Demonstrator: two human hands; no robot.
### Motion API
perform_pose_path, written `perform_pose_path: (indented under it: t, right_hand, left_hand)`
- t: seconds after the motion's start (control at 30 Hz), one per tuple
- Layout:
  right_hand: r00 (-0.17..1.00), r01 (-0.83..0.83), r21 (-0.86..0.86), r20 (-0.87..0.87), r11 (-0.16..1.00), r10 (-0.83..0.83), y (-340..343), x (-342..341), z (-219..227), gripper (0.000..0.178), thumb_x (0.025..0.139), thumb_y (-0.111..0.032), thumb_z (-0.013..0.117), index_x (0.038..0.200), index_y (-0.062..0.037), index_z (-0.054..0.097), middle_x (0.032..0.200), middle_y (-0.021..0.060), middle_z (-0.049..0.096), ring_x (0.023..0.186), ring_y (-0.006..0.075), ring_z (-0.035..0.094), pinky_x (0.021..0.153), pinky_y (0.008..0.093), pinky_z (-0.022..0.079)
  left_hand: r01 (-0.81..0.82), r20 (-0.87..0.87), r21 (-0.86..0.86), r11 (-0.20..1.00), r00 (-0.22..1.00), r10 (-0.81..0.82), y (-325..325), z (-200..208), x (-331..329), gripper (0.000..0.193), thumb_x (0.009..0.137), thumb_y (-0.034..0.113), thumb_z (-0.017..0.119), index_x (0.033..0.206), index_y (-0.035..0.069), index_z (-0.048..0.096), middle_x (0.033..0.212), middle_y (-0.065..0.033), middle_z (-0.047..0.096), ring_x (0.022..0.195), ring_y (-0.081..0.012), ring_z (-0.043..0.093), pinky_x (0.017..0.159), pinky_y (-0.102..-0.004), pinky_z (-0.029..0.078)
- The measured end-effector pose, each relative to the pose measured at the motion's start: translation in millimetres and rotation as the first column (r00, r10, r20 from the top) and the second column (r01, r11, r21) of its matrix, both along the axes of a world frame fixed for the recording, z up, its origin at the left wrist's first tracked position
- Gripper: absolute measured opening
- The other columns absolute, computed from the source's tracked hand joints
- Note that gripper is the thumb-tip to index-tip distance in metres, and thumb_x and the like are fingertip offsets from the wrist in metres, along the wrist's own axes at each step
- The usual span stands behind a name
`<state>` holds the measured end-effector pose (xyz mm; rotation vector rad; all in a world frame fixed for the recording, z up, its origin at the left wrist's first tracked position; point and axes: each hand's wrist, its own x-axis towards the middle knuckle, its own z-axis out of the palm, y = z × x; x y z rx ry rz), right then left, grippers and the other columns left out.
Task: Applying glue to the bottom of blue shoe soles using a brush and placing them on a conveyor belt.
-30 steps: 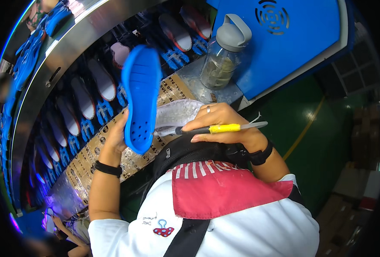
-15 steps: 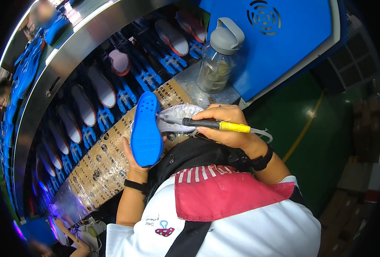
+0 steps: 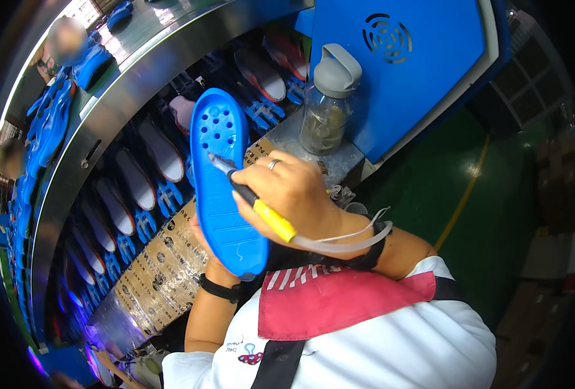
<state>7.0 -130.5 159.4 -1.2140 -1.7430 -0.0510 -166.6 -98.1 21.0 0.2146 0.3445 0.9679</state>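
Note:
A blue shoe sole (image 3: pixel 217 204) stands nearly upright in front of me, its toe end with several round holes pointing away. My left hand (image 3: pixel 204 241) is closed on it from behind at the lower left edge, fingers mostly hidden. My right hand (image 3: pixel 291 191) grips a glue brush (image 3: pixel 276 222) with a black and yellow handle, and a clear tube trails from its rear end. The pale brush tip rests on the sole's inner face, just below the holes. My right hand covers part of the sole's right edge.
Shoe uppers (image 3: pixel 161 152) on blue holders line a rack at the left under a curved metal conveyor edge (image 3: pixel 90 107). A cardboard-covered ledge (image 3: pixel 161 275) runs below. A clear bottle (image 3: pixel 326 120) with a grey lid stands beside a blue machine housing (image 3: pixel 423 84).
My right hand has swung left with the brush, from a pale, whitish piece onto the sole. The sole has come closer and its holed end stands higher.

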Motion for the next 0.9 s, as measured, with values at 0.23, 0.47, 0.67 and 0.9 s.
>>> perform_pose_path:
  t: [0.23,0.47,0.67,0.9]
  right_hand:
    - [0.917,-0.398,-0.059,0.017,0.916,0.399,-8.8,-21.8,-6.0,0.025,0.066,-0.011,0.072,0.087,-0.0042,0.063,0.072,0.0077,0.059,0.065,0.0251,0.058,0.055,0.0328,0.047]
    - [0.953,-0.303,-0.027,0.015,0.953,0.303,-15.5,-21.7,-2.2,0.030,0.062,-0.010,0.076,0.089,-0.0038,0.064,0.073,0.0078,0.060,0.063,0.0247,0.057,0.055,0.0332,0.047]
    - [0.874,-0.449,-0.007,-0.214,0.893,0.437,-23.3,-22.7,-4.2,0.026,0.069,-0.010,0.076,0.093,-0.0035,0.066,0.068,0.0078,0.057,0.063,0.0244,0.058,0.059,0.0347,0.049]
    - [0.804,-0.594,-0.150,-0.114,0.790,0.583,-33.2,-23.2,-9.8,0.022,0.073,-0.018,0.071,0.093,-0.0076,0.066,0.072,0.0092,0.059,0.069,0.0281,0.059,0.061,0.0369,0.047]
  left_hand:
    - [-0.016,0.144,0.032,0.999,0.990,0.011,2.0,-2.4,5.9,0.070,0.087,0.060,0.042,0.137,0.011,0.043,0.132,-0.0154,0.051,0.118,-0.0304,0.052,0.102,-0.0465,0.040]
    - [0.035,0.255,0.159,0.987,0.964,-0.075,14.7,34.9,14.4,0.086,0.075,0.066,0.054,0.136,0.007,0.041,0.125,-0.0205,0.053,0.113,-0.0376,0.053,0.094,-0.0497,0.046]
    - [0.022,0.216,0.300,0.954,0.972,-0.090,22.7,53.5,12.7,0.093,0.075,0.061,0.059,0.141,0.001,0.031,0.127,-0.0281,0.048,0.113,-0.0432,0.051,0.088,-0.0535,0.051]
    - [-0.051,0.230,0.378,0.924,0.972,-0.040,33.4,67.7,8.0,0.094,0.075,0.060,0.060,0.141,0.001,0.030,0.128,-0.0239,0.047,0.114,-0.0398,0.051,0.086,-0.0557,0.051]
